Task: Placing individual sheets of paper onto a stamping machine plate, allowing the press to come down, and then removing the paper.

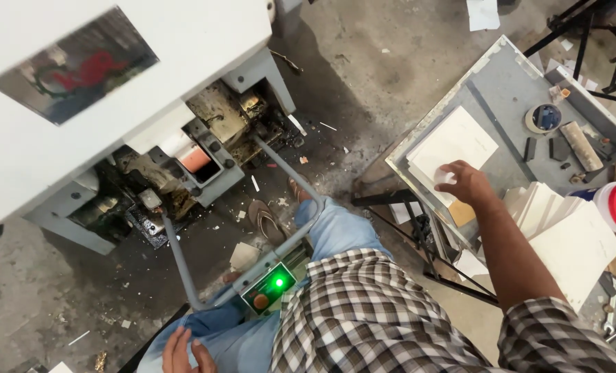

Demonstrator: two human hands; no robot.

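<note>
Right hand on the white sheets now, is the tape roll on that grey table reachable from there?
Probably yes. The right hand rests on the white sheets, and the tape roll lies farther along the same grey table, with bare surface between them and nothing standing in the way.

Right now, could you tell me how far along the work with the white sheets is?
Done: a fanned batch of white sheets lies at the table's near end. In hand: the right hand rests on the flat white stack. Left: that stack lies unfed; the left hand sits on the knee, and the machine shows no sheet.
</note>
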